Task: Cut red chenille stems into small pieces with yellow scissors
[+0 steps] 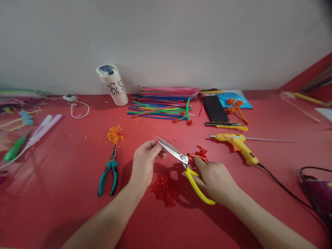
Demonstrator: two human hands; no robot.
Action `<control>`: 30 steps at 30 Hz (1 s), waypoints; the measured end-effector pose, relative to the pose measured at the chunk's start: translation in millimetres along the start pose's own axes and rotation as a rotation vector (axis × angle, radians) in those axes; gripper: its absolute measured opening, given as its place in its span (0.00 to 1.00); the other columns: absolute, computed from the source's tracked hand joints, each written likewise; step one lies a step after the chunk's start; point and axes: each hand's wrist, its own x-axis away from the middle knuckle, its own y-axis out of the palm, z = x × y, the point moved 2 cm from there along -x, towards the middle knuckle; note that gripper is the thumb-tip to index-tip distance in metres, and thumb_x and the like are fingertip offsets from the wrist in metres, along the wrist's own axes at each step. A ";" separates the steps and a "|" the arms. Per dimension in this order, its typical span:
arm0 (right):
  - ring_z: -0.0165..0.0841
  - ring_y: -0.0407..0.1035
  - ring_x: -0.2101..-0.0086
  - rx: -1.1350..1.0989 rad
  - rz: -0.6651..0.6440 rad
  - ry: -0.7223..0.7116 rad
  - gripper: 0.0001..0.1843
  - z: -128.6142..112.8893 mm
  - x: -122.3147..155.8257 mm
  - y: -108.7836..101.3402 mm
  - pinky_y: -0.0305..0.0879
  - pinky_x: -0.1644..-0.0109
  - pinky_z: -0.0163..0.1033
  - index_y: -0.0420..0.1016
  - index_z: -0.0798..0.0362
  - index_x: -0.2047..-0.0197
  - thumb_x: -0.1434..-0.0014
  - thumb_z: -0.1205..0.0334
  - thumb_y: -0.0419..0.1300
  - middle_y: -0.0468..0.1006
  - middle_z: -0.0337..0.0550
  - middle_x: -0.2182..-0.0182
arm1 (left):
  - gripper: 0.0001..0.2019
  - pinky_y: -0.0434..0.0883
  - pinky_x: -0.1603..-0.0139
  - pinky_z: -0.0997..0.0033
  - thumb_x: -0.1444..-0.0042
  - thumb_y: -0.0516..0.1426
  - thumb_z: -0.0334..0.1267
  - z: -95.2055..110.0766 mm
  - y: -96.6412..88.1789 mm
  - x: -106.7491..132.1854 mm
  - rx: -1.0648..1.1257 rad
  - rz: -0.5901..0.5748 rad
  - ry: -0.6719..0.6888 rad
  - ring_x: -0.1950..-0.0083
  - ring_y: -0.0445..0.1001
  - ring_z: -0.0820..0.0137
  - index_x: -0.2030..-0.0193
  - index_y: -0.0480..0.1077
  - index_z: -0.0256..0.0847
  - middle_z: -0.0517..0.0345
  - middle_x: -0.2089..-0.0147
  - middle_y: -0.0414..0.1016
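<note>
My right hand [214, 180] grips the yellow and orange handles of a pair of scissors [178, 159], whose blades point left and up. My left hand [145, 162] is pinched shut right at the blade tips; what it pinches is too small to make out. Below the blades lies a pile of red cut bits [164, 188] on the red table [64, 214]. A few more red bits [201, 151] lie just behind the scissor handles.
Teal-handled pliers [110, 173] and a pile of orange bits [114, 134] lie left. A yellow glue gun [237, 143] with black cord, a phone [214, 108], a utility knife [228, 125], stacked coloured pipe cleaners [166, 102] and a white cup [112, 84] lie behind.
</note>
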 end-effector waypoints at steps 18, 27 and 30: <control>0.26 0.56 0.83 -0.471 -0.088 0.197 0.16 0.2 -4.6 -4.5 0.44 0.79 0.32 0.56 0.51 0.76 0.48 0.47 0.49 0.62 0.34 0.84 | 0.04 0.65 0.74 0.77 0.54 0.58 0.33 -2.0 3.4 2.9 -0.035 -0.114 -0.088 0.77 0.68 0.78 0.73 0.67 0.34 0.59 0.77 0.72; 0.24 0.52 0.87 -1.276 -0.047 0.378 0.11 -8.7 -3.9 -10.9 0.51 0.82 0.31 0.62 0.52 0.65 0.49 0.54 0.50 0.55 0.27 0.88 | 0.05 0.64 0.77 0.79 0.53 0.57 0.34 -10.6 15.1 19.0 -0.106 -0.464 -0.386 0.79 0.67 0.79 0.74 0.68 0.33 0.59 0.77 0.70; 0.23 0.51 0.88 -1.436 -0.042 0.294 0.14 -10.8 -4.3 -14.0 0.51 0.83 0.31 0.62 0.52 0.67 0.48 0.49 0.51 0.55 0.27 0.90 | 0.05 0.64 0.76 0.80 0.54 0.58 0.34 -13.5 16.9 22.2 -0.198 -0.529 -0.429 0.80 0.67 0.80 0.75 0.68 0.34 0.60 0.78 0.70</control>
